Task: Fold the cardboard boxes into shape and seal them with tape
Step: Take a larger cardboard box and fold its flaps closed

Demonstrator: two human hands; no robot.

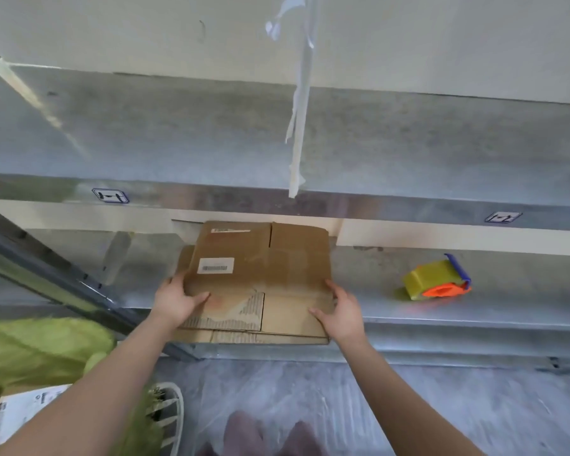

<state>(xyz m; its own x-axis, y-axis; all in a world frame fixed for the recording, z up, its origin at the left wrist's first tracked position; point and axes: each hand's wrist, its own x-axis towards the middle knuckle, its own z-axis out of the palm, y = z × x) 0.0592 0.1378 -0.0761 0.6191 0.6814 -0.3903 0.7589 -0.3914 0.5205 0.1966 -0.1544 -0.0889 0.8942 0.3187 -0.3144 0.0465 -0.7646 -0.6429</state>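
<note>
Head: flat box (264, 268) betw. hands (178, 299) (341, 312)

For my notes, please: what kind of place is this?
Probably a storeroom or packing area: metal shelves with small labels, a flattened cardboard box and a tape dispenser.

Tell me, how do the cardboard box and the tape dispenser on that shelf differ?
The cardboard box is brown and flattened; the tape dispenser is yellow-green, orange and blue, and bulky. The left hand and right hand grip the cardboard box; the tape dispenser sits untouched to its right. Both rest on the metal shelf.
</note>
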